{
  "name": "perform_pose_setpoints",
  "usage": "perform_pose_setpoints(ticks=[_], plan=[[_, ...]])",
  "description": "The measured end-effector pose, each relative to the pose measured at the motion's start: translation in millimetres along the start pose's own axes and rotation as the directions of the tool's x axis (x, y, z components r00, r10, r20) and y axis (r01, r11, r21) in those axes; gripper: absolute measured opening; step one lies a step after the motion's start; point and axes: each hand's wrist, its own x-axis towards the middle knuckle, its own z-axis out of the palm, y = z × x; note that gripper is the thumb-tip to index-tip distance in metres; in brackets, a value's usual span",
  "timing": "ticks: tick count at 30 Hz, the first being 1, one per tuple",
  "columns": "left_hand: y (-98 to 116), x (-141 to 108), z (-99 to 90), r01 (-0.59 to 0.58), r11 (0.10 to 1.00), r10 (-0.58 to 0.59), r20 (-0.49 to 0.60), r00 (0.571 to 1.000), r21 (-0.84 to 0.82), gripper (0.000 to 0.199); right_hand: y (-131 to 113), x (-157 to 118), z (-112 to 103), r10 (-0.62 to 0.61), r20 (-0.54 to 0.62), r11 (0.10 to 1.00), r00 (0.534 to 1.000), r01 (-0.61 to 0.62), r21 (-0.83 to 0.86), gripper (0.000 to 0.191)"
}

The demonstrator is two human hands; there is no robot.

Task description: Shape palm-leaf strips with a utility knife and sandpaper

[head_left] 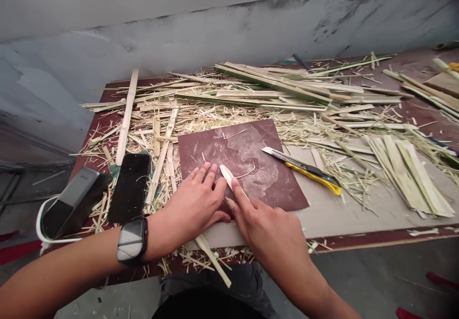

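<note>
A reddish-brown sheet of sandpaper, smeared with pale dust, lies on a light board. My left hand rests on its near left part with the fingers stretched out. Beside it, my right hand grips a pale bamboo strip, the index finger laid along the top. The strip's rounded tip points away from me over the sandpaper; its rear part is hidden by the hand. Another narrow bamboo piece sticks out below my left hand past the board's near edge. A yellow utility knife, blade out, lies across the sandpaper's right edge.
Split bamboo strips and shavings cover the back of the table. Flat bamboo slats lie at the right on the board. A black phone and a grey-black device with a white strap are at the left.
</note>
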Motion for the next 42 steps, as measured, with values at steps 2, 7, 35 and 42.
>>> perform_pose_setpoints(ticks=[2, 7, 35, 42], plan=[[0, 0, -0.5, -0.002, 1.000, 0.002, 0.005, 1.000, 0.003, 0.074, -2, 6, 0, 0.013, 0.023, 1.000, 1.000, -0.013, 0.006, 0.045], [0, -1, 1.8, -0.007, 1.000, 0.008, -0.030, 1.000, 0.011, 0.075, 1, -8, 2, -0.024, -0.046, 1.000, 0.999, 0.024, 0.004, 0.046], [0, 0, -1.6, -0.005, 1.000, 0.005, 0.001, 1.000, 0.015, 0.079, 2, -5, 1, -0.001, 0.033, 1.000, 0.999, 0.001, -0.001, 0.050], [0, 1, -2.8, 0.001, 1.000, -0.001, 0.029, 1.000, 0.002, 0.078, 0, 7, 0, 0.022, 0.043, 1.000, 0.999, -0.021, -0.008, 0.047]])
